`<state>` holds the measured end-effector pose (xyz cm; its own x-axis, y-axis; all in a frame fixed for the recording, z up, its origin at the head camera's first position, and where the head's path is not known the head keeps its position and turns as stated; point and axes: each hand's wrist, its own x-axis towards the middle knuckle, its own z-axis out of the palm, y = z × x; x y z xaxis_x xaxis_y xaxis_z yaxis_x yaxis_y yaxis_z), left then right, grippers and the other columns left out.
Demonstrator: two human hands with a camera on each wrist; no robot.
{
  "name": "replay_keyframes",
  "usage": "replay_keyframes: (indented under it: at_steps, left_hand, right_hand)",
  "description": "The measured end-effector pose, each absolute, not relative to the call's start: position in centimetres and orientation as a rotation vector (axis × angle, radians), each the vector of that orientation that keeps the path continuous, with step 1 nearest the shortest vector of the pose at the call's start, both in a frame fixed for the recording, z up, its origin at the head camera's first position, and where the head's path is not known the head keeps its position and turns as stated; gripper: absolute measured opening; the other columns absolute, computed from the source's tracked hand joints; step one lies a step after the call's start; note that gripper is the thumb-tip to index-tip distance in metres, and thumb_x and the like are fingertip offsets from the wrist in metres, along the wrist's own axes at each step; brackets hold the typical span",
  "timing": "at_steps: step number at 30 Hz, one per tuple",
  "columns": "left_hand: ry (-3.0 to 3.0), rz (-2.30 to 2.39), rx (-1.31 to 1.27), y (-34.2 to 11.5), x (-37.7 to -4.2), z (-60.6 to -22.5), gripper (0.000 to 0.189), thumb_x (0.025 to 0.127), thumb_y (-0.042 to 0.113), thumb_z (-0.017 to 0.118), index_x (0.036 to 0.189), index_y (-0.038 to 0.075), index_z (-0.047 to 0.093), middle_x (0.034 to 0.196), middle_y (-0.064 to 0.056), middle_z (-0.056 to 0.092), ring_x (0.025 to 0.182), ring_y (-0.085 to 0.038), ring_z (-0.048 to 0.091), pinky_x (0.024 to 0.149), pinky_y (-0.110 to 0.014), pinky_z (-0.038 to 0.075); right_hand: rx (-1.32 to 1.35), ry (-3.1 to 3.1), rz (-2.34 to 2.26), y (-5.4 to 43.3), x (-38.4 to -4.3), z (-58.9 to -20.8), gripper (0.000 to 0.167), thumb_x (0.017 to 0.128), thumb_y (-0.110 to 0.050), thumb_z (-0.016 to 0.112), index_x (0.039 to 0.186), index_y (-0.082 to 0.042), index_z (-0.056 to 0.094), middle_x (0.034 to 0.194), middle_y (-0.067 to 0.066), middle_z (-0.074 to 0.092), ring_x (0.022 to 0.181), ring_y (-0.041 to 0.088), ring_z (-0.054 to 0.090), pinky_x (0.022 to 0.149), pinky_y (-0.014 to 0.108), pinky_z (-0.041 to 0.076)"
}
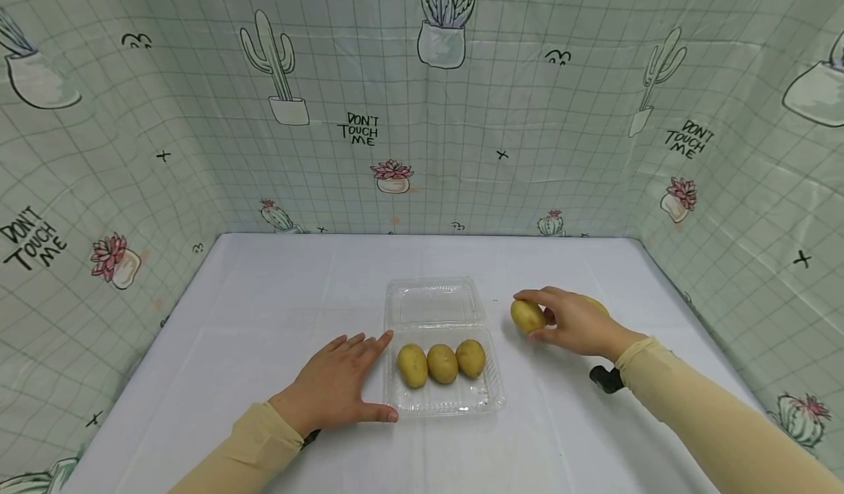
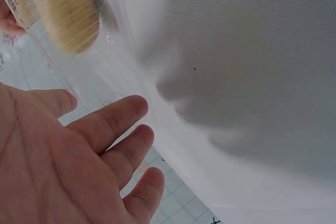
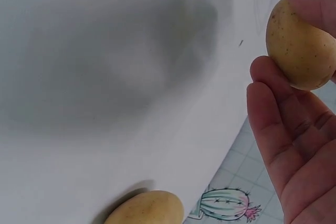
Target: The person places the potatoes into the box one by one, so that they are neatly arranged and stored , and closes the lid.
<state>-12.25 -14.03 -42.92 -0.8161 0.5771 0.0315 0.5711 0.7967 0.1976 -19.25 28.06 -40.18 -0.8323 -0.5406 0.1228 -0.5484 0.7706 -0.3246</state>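
Note:
A clear plastic clamshell box (image 1: 435, 404) lies with its lid folded back on the white table, and three potatoes (image 1: 442, 364) sit side by side in its base. My left hand (image 1: 343, 384) is at the box's left edge, fingers spread and thumb near the front corner. To the right of the box, my right hand (image 1: 576, 323) holds a potato (image 3: 299, 45) between thumb and fingers, above the table. Another potato (image 3: 147, 209) lies on the table behind the right hand, mostly hidden by it in the head view.
The white tabletop (image 1: 283, 281) is enclosed by a light green gridded curtain (image 1: 501, 105) with cactus drawings at the back and both sides. A black strap piece (image 1: 606, 379) shows under the right wrist.

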Motion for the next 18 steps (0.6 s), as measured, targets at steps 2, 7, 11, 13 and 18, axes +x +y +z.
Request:
replay_keyframes:
  at_steps: [2, 7, 11, 13, 18]
  left_hand:
    - [2.948, 0.314, 0.941, -14.0, -12.2, -42.9, 0.114, 0.073, 0.085, 0.059, 0.157, 0.012, 0.033, 0.143, -0.015, 0.053, 0.135, -0.035, 0.045, 0.113, -0.051, 0.031]
    - [2.946, 0.322, 0.947, -14.0, -12.2, -42.8, 0.113, 0.074, 0.083, 0.060, 0.156, 0.011, 0.034, 0.143, -0.016, 0.053, 0.135, -0.035, 0.046, 0.113, -0.051, 0.031]
    - [2.952, 0.325, 0.955, -14.0, -12.2, -42.8, 0.112, 0.074, 0.083, 0.060, 0.156, 0.011, 0.035, 0.142, -0.017, 0.053, 0.134, -0.036, 0.046, 0.113, -0.051, 0.031]
    - [2.954, 0.329, 0.958, -14.0, -12.2, -42.9, 0.112, 0.073, 0.083, 0.061, 0.156, 0.011, 0.035, 0.142, -0.017, 0.053, 0.134, -0.036, 0.046, 0.112, -0.051, 0.031]
    - [2.954, 0.325, 0.956, -14.1, -12.2, -42.9, 0.113, 0.074, 0.083, 0.060, 0.156, 0.011, 0.034, 0.143, -0.016, 0.053, 0.134, -0.035, 0.046, 0.113, -0.051, 0.031]
  right_hand:
    - [0.925, -2.920, 0.568, 27.8, -19.1, -40.1, 0.064, 0.079, -0.022, 0.086, 0.137, -0.015, 0.060, 0.102, -0.008, 0.058, 0.082, 0.015, 0.060, 0.068, 0.029, 0.050]
    - [0.945, -2.903, 0.583, 27.5, -19.1, -39.9, 0.065, 0.078, -0.023, 0.087, 0.137, -0.016, 0.060, 0.104, -0.008, 0.059, 0.082, 0.015, 0.061, 0.068, 0.030, 0.051]
    - [0.933, -2.911, 0.590, 27.2, -19.0, -39.6, 0.065, 0.079, -0.023, 0.086, 0.137, -0.017, 0.059, 0.106, -0.008, 0.059, 0.084, 0.015, 0.062, 0.069, 0.030, 0.051]
    - [0.933, -2.909, 0.598, 27.1, -18.9, -39.5, 0.066, 0.079, -0.023, 0.087, 0.138, -0.018, 0.059, 0.107, -0.008, 0.059, 0.084, 0.013, 0.062, 0.070, 0.031, 0.052]
    - [0.986, -2.873, 0.663, 26.4, -18.8, -39.2, 0.066, 0.079, -0.019, 0.087, 0.138, -0.018, 0.058, 0.111, -0.006, 0.060, 0.086, 0.010, 0.061, 0.073, 0.033, 0.056]
